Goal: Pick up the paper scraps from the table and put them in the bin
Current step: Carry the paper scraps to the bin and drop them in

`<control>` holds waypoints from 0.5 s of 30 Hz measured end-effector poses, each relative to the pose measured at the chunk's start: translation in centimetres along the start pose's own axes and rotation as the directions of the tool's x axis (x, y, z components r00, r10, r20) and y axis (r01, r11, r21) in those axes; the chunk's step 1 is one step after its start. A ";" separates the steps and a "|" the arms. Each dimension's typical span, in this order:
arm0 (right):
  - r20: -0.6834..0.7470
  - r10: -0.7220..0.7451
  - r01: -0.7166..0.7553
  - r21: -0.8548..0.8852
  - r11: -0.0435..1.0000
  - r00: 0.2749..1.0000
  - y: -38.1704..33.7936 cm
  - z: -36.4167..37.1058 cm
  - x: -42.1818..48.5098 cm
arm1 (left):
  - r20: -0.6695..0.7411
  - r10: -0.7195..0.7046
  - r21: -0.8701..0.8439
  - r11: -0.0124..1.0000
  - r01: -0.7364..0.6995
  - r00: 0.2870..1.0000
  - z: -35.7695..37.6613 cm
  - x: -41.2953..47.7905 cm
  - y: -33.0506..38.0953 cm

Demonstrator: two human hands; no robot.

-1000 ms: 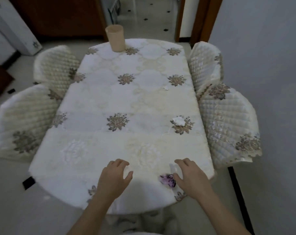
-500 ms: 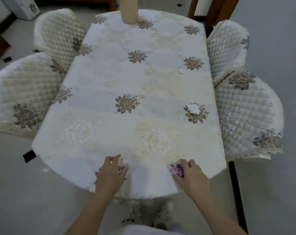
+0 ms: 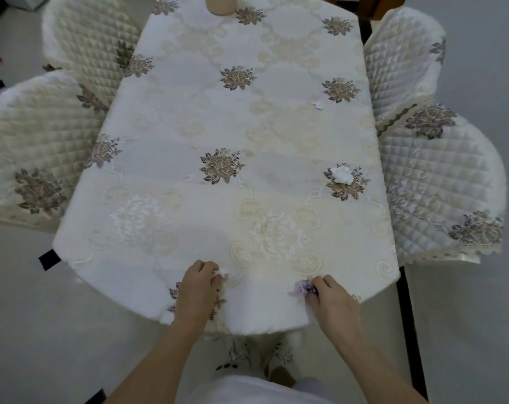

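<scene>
at the near edge of the desk (image 3: 171, 158), the left hand (image 3: 196, 290) pinches a white scrap (image 3: 223, 272) and the right hand (image 3: 332, 301) a purple scrap (image 3: 304, 288), mid-pickup; next both need lifting toward the far bin (image 3: 220, 4).

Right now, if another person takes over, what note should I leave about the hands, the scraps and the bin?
Left hand pinches a small white scrap at the table near edge. Right hand pinches the purple scrap there too. A crumpled white wad and a tiny white piece lie along the right side. The bin stands at the far end. No scrap visibly binned yet; all four remain.
</scene>
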State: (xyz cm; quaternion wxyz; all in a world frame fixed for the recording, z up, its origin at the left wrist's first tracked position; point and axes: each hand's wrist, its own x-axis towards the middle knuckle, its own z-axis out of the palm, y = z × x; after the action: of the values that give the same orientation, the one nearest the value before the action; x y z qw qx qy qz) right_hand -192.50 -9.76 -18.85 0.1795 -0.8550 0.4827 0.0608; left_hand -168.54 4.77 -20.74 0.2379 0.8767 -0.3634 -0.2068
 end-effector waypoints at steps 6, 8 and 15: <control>0.000 0.118 -0.113 0.272 0.956 0.993 -0.9 -1.5 1.2 | 0.025 0.008 -0.066 0.998 -0.007 1.000 -1.6 0.8 1.1; -0.028 0.156 -0.135 0.366 0.921 0.987 -1.4 -2.8 2.0 | 0.037 -0.050 -0.156 0.986 0.055 0.998 -2.6 1.2 2.1; -0.239 0.198 -0.041 0.535 0.844 0.951 -4.0 -10.1 5.3 | -0.105 0.036 -0.354 0.933 -0.071 0.994 -7.3 3.2 8.2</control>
State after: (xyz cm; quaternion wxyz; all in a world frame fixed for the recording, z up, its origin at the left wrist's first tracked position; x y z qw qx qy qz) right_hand -187.01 -15.76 -9.98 0.3299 -0.7413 0.5544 -0.1853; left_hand -166.93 -0.75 -10.83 0.4158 0.8178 -0.3315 -0.2200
